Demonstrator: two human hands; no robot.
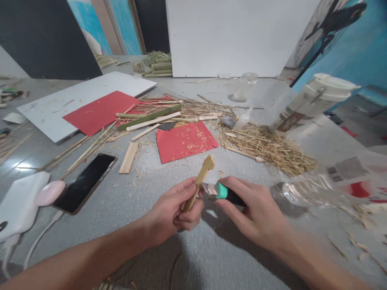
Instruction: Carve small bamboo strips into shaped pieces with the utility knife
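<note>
My left hand (pixel 178 209) is closed around a thin carved strip of bamboo or wood (pixel 203 171), which tilts up and away with a notched, wider far end. In my right hand (pixel 254 213) is a utility knife (pixel 222 191) with a black and teal handle. Its short blade points left and meets the strip's edge just above my left fingers; the exact contact is partly hidden. Just beyond both hands lies a red sheet (pixel 187 141) strewn with pale shavings. A flat wood piece (pixel 129 158) rests on the table left of that sheet.
At left are a phone (pixel 87 181), a white power bank (pixel 22 205) and cables. Behind lie thin sticks (pixel 193 108), another red sheet (pixel 101 112) and a white board (pixel 45 108). On the right are a straw heap (pixel 272 147), a plastic bottle (pixel 329 183) and a white-lidded container (pixel 314 100).
</note>
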